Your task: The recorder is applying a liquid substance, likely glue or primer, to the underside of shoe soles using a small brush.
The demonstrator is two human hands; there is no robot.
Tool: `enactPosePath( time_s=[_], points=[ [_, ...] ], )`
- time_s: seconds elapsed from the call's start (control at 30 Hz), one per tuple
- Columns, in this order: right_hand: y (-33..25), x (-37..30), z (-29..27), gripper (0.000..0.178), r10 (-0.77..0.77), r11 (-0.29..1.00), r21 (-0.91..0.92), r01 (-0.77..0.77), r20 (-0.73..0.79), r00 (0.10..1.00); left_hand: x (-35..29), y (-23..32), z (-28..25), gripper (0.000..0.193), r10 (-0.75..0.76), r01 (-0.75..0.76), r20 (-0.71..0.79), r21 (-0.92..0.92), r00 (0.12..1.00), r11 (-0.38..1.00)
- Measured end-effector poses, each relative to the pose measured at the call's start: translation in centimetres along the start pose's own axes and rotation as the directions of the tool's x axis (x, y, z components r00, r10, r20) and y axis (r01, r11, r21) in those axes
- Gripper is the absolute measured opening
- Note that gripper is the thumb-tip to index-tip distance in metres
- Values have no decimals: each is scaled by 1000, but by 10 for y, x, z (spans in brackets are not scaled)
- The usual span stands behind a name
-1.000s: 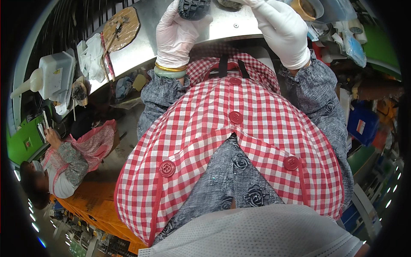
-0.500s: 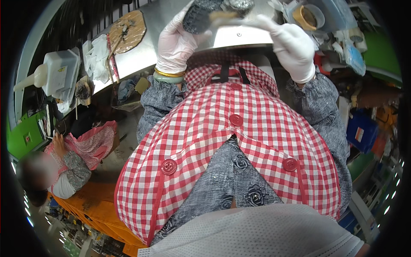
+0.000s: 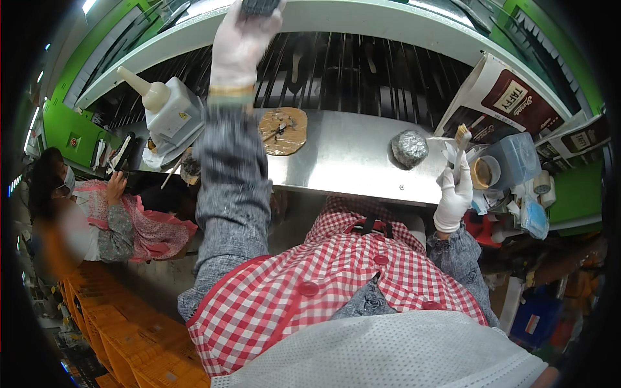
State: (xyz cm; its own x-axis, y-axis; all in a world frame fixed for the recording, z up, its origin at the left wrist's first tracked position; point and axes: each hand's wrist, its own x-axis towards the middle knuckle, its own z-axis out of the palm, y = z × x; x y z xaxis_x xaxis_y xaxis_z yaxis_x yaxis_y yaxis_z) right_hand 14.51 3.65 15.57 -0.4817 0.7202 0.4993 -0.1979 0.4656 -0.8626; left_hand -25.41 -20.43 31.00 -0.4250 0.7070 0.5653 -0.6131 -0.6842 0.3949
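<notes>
My left hand (image 3: 239,48) reaches far forward at the top edge, beyond the slotted rack. Its fingers are closed around a black sole-like piece (image 3: 260,6), partly cut off by the picture's edge. Near the right end of the metal worktop, my right hand (image 3: 454,200) grips a brush (image 3: 462,137) with pale bristles pointing up. Just beside the brush stands a tub (image 3: 484,172) of brownish liquid. A round lump wrapped in clear plastic (image 3: 409,149) sits on the metal worktop (image 3: 343,155), left of my right hand.
Behind the worktop runs a dark slotted rack (image 3: 349,71). A brown board (image 3: 283,131) with dark residue lies beside my left forearm. Farther left stand a spouted plastic bottle (image 3: 173,110) and a seated person (image 3: 139,220). Printed packaging (image 3: 501,97) and a clear container (image 3: 521,158) stand right.
My left hand has carried the black piece forward, away from the wrapped lump and off over the rack. My right hand has drawn the brush right, beside the tub. The view has tilted up.
</notes>
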Motion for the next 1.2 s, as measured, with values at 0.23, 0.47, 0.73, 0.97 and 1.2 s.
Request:
enactPosePath(
  time_s=[0.23, 0.47, 0.73, 0.97, 1.2],
  points=[
    [20, 9, -9, 28, 130, 972, -184, -147, -100, 986, 70, -3, 13, 35, 426, 35, -7, 998, 904, -58],
    [60, -22, -48, 26, 141, 936, -287, -203, -223, 965, 67, 168, -58, 39, 541, 501, 206, 219, 815, -837],
    [129, 23, 48, 28, 196, 913, -306, -272, -257, 946, 110, 303, -180, 62, 759, 762, -402, -197, 512, -617],
    [124, 17, 50, 26, 256, 957, -69, -281, -257, 932, 103, 403, -202, 52, 741, 748, -438, -200, 510, -633],
    [101, 11, 30, 23, 304, 952, 54, -301, -248, 920, 55, 330, -123, 66, 861, 857, -93, 196, 500, -476]
  ],
)
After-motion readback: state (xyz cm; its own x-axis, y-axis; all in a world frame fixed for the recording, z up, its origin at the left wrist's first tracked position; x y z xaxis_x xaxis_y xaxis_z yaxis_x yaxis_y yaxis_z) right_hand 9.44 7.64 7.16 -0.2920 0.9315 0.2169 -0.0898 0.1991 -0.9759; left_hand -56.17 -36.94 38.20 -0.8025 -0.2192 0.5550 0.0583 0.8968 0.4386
